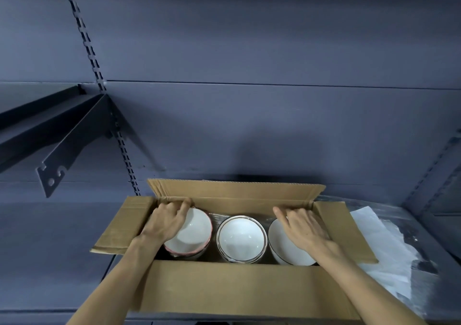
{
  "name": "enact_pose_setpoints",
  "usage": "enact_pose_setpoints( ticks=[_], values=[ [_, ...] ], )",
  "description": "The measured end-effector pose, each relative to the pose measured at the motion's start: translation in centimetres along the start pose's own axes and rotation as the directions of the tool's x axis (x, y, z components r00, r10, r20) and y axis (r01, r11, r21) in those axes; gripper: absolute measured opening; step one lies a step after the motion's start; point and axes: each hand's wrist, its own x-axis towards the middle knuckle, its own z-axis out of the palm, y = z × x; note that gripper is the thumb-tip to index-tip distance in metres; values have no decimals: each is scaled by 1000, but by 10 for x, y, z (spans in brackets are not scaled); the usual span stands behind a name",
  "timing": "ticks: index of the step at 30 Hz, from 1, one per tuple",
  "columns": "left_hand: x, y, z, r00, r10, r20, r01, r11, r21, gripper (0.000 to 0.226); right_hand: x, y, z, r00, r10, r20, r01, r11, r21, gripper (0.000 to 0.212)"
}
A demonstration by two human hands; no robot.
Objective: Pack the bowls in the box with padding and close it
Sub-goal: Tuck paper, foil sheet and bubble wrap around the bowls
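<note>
Shelf (444, 257) bears one box (249, 289), three bowls (240, 237).

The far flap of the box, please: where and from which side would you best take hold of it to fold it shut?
Probably take the far flap by its free top edge, near the two corners, reaching over it from behind and pulling toward you. It stands upright and hinges along the crease, where the left hand and right hand now rest. It is long, so two spread grips should keep it from buckling over the bowls.
</note>
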Motion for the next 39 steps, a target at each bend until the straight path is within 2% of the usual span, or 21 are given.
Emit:
enact_pose_setpoints(
  ticks=[2, 5, 9, 14, 17, 20, 23, 25, 29, 35, 37, 39],
  values=[
    [2, -1, 3, 997, 48, 62, -55, 993, 102, 37, 2, 0, -4, 995, -58, 82, 59, 998, 0, 45],
    [3, 0, 1, 997, 23, 71, -34, 987, 158, 40, 3, 0, -1, 998, -18, 59, 21, 998, -51, 51],
    [1, 1, 0, 999, -38, 36, 34, 993, 113, 31, 0, -3, -2, 985, 166, 50, -172, 966, 192, 59],
    [-3, 6, -8, 990, 45, -133, -42, 999, 21, 34, 0, -1, -8, 979, 174, -108, -139, 952, 272, 37],
    [-10, 27, -12, 974, 185, -132, -182, 983, 33, 29, -4, -2, -15, 963, 180, -202, -98, 928, 360, 27],
    [-19, 64, -16, 945, 279, -173, -285, 958, -13, 35, -14, 3, -28, 948, 168, -271, -17, 876, 482, 13],
    [-20, 113, -11, 917, 363, -166, -377, 924, -59, 21, -32, 27, -39, 916, 185, -356, 17, 868, 495, 9],
    [-21, 152, -3, 891, 422, -170, -440, 894, -87, 12, -49, 53, -44, 881, 273, -386, -34, 852, 523, 10],
    [-27, 236, 21, 813, 567, -134, -582, 797, -164, 25, -94, 112, -46, 803, 441, -402, -207, 838, 505, 11],
    [-35, 326, 67, 707, 706, -38, -699, 689, -190, 33, -162, 180, -23, 743, 642, -189, -519, 731, 443, 9],
    [-37, 344, 81, 705, 709, 13, -696, 695, -181, 38, -177, 198, -12, 713, 687, -138, -578, 687, 440, 23],
    [-38, 356, 93, 712, 699, 65, -679, 710, -187, 40, -186, 212, -1, 671, 737, -89, -641, 635, 431, 28]
  ],
)
